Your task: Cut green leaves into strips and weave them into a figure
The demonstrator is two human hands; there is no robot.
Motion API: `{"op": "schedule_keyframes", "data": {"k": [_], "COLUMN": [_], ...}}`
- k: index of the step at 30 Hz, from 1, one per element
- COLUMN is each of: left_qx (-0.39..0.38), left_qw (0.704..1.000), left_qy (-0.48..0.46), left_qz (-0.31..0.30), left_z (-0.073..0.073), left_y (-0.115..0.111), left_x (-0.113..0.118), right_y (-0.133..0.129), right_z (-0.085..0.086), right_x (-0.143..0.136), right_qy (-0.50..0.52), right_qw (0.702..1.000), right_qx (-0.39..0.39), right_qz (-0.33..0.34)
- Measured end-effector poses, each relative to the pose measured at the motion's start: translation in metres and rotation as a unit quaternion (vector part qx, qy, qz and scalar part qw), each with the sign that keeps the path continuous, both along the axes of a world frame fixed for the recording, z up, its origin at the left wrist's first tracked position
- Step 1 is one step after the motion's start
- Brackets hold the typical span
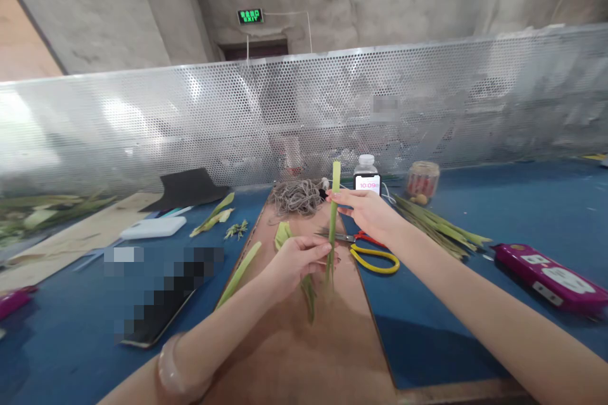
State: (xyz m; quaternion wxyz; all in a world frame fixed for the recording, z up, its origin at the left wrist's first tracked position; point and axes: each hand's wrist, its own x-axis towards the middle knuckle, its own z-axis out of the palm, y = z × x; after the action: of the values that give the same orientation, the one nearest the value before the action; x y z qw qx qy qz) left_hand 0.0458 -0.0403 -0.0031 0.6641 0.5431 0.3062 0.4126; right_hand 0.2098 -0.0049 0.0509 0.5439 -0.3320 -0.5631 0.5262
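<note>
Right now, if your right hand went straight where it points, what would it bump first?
The right hand, past the green strip it holds, would probably meet the grey string first; depth is unclear, so it might pass above.

Leaf strip (332,221) | pale green, long, narrow | held near upright, lower end blurred | right hand (363,207) gripping higher, left hand (300,261) lower

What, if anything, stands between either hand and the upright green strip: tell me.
Nothing visible does: the left hand pinches the green strip lower down, and the right hand holds it nearer its top.
</note>
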Motion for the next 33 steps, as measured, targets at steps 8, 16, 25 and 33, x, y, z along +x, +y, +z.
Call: {"op": "schedule_keyframes", "data": {"k": [8, 16, 25, 33], "left_qx": [0.049, 0.087, 0.088, 0.107], "left_qw": [0.997, 0.985, 0.986, 0.989], "left_qy": [0.021, 0.089, 0.078, 0.013], "left_qz": [0.064, 0.121, 0.120, 0.103], "left_z": [0.001, 0.004, 0.000, 0.001], "left_y": [0.000, -0.008, -0.007, -0.013], "left_x": [0.002, 0.004, 0.004, 0.000], "right_y": [0.000, -0.004, -0.013, -0.007], "right_z": [-0.001, -0.004, 0.000, -0.006], "right_x": [0.000, -0.005, -0.010, -0.007], "right_qy": [-0.004, -0.006, -0.009, 0.004], "right_qw": [0.999, 0.994, 0.990, 0.989], "right_qx": [0.018, 0.062, 0.075, 0.047], "right_qz": [-0.030, -0.094, -0.121, -0.140]}}
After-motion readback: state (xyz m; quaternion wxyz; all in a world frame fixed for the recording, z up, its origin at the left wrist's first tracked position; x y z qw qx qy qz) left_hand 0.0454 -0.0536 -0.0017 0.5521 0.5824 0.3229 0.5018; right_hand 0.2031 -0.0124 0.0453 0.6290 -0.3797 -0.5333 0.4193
